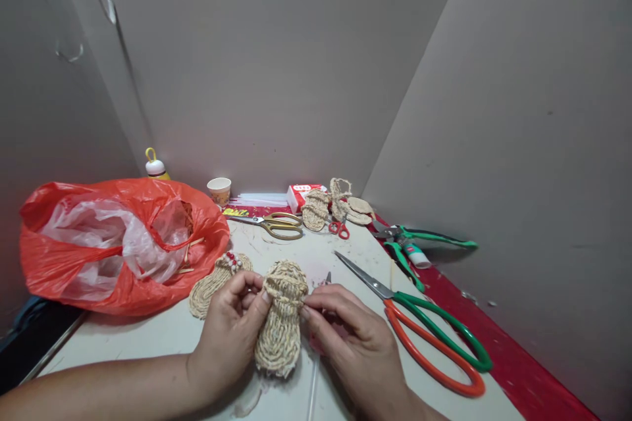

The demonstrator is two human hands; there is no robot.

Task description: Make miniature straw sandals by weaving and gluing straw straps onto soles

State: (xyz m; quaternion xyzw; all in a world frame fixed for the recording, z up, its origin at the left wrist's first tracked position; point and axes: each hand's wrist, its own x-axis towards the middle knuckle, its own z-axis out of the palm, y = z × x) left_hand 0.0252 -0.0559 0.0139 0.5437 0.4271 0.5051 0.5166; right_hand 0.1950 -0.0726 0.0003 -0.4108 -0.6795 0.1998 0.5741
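A small woven straw slipper [277, 340] is held up between my two hands, its sole of coiled cord facing me. My left hand [232, 319] grips its left edge with thumb and fingers. On the other side, my right hand [353, 335] pinches the slipper's right edge near the strap across its middle; any strand between those fingertips is too small to make out. Behind my left hand lies another woven slipper [210, 289] with red and white beads on it. A thin translucent stick [313, 388] lies on the table below my right hand.
A red plastic bag [123, 296] fills the left. Large scissors [434, 335] with green and orange handles lie right. Gold-handled scissors [281, 227], small red scissors [339, 230], a paper cup [219, 191], woven pieces [316, 210] and green-handled pliers [434, 237] lie farther back. Grey partitions surround the table.
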